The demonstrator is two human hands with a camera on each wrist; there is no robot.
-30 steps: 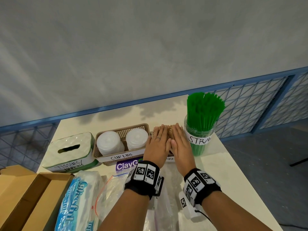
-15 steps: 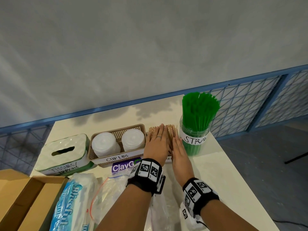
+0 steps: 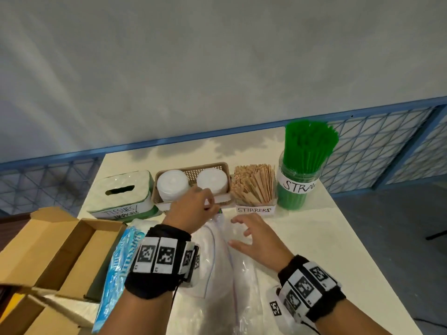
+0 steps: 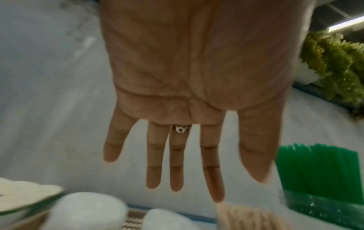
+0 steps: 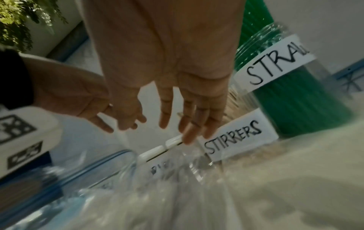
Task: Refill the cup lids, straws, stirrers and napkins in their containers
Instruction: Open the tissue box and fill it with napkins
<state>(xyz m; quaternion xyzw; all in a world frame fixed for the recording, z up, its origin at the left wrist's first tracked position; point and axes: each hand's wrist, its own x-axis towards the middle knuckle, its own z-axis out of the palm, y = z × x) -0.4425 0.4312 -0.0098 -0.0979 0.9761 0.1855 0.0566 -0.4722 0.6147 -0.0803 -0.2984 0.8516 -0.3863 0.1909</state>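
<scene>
Wooden stirrers (image 3: 254,184) stand packed in a clear box labelled STIRRERS (image 3: 254,210), between the brown cup-lid basket (image 3: 219,166) and the jar of green straws (image 3: 301,175). My left hand (image 3: 205,204) hovers in front of the basket, and its fingers (image 4: 175,163) are straight and hold nothing. My right hand (image 3: 242,230) is spread just above the clear plastic bags (image 3: 225,267), short of the stirrer box, also holding nothing. In the right wrist view its fingertips (image 5: 189,137) hang loose over a zip bag (image 5: 110,165) near the STIRRERS label (image 5: 236,138).
A green tissue box (image 3: 121,197) sits left of the basket, which holds two stacks of white lids (image 3: 171,183). A blue napkin pack (image 3: 116,262) and an open cardboard box (image 3: 55,250) lie at the near left. The table's right edge (image 3: 362,238) runs close by.
Both hands have come off the stirrers and drawn back toward me. The stirrers, covered before, now show in full. The right hand has spread open over the plastic bags.
</scene>
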